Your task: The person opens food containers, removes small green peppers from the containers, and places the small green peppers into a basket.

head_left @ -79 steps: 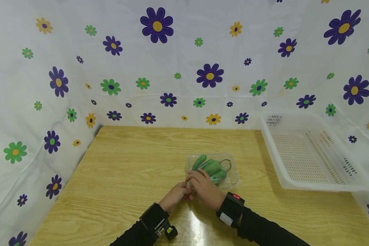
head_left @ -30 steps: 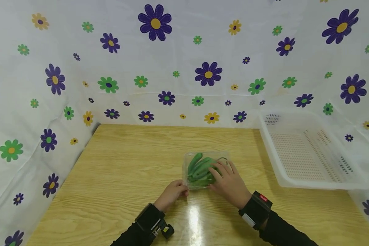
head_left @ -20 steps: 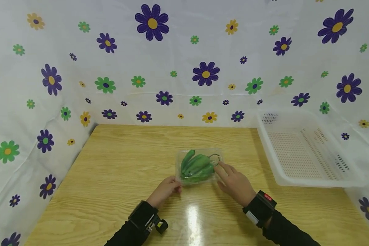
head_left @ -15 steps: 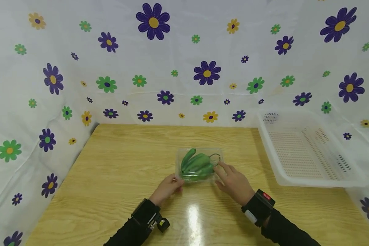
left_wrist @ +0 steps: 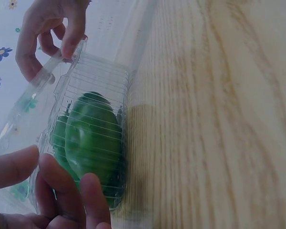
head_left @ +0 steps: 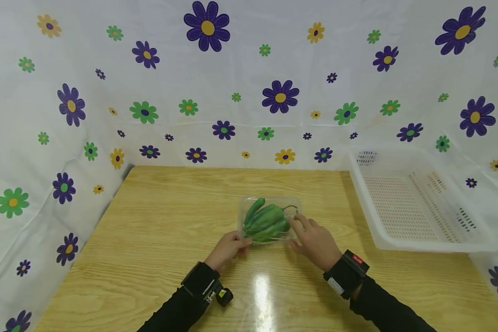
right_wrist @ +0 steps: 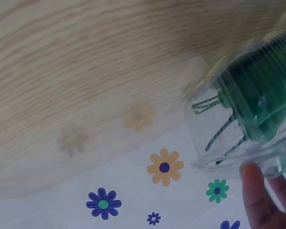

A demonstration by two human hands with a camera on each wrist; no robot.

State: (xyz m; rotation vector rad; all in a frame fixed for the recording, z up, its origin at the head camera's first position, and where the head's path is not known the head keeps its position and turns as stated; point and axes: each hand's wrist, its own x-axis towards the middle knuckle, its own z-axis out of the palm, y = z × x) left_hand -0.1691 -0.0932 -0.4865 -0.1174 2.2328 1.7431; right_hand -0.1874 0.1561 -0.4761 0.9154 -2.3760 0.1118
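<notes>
A yellow wood-grained surface [head_left: 182, 216] carries a white perforated plastic basket [head_left: 433, 246] at its right, well apart from the hands; nearer the middle is a clear rectangular plastic container [left_wrist: 105, 74]; the left hand [head_left: 226, 249] pinches its near-left rim, the right hand [head_left: 317, 242] its right rim, seemingly to steady it; smooth green pepper-like vegetables [head_left: 269, 219] lie inside, penned by its walls.

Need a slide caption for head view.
Left hand and right hand hold a clear box of green vegetables, white basket to the right.
</notes>
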